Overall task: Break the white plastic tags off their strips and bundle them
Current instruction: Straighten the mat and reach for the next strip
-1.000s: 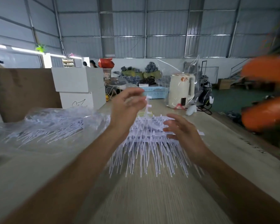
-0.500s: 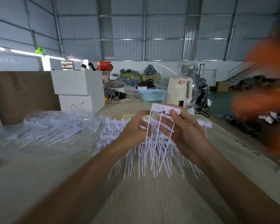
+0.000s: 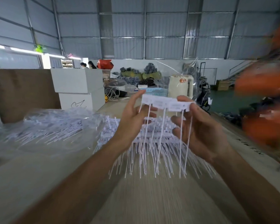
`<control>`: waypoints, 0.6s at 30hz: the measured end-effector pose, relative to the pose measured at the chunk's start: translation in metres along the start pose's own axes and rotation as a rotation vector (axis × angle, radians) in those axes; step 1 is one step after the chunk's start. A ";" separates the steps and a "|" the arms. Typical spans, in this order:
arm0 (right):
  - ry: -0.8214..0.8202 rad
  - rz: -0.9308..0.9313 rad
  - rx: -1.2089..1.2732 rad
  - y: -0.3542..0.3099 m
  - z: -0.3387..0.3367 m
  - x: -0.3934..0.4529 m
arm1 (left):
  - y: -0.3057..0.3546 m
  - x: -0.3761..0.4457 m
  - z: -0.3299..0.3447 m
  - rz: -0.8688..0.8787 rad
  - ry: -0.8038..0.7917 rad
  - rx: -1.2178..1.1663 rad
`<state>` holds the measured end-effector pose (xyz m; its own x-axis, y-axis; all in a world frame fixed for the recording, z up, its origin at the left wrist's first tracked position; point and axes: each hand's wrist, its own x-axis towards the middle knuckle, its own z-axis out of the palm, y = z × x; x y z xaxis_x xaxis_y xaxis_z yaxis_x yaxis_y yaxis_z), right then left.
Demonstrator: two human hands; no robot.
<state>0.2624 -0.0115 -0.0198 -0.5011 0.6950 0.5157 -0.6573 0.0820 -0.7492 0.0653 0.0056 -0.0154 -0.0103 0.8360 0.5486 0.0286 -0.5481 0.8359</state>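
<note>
A strip of white plastic tags (image 3: pixel 166 103) hangs in the air between my hands, its thin tails dangling down toward the table. My left hand (image 3: pixel 132 122) pinches the strip's left end with thumb and fingertips. My right hand (image 3: pixel 199 126) pinches the right end. Below them a pile of white tag strips (image 3: pixel 152 143) lies fanned out on the wooden table (image 3: pixel 136 199), tails pointing toward me.
A clear plastic bag of more tags (image 3: pixel 52 125) lies at the left. White boxes (image 3: pixel 79 88) and a brown board (image 3: pixel 21 92) stand behind it. A cream kettle (image 3: pixel 180 86) and blue basket (image 3: pixel 153 92) sit farther back. Blurred orange shapes (image 3: pixel 265 97) fill the right edge.
Both hands have lifted a strip of tags off the pile and raised it higher, holding it stretched by its two ends. A second ago the hands were down at the pile.
</note>
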 end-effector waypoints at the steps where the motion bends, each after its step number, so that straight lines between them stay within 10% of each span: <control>1: 0.030 -0.010 0.014 -0.003 -0.004 -0.001 | 0.003 0.000 -0.002 0.028 0.032 -0.028; 9: 0.592 0.039 -0.237 0.006 -0.031 0.003 | 0.028 -0.029 0.014 0.436 0.057 0.334; 18: 0.587 0.051 -0.375 0.019 -0.030 0.001 | 0.025 -0.047 0.029 0.513 -0.276 0.306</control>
<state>0.2666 0.0125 -0.0461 -0.0695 0.9669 0.2456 -0.3491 0.2071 -0.9139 0.0953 -0.0464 -0.0208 0.3357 0.4681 0.8174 0.2454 -0.8813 0.4039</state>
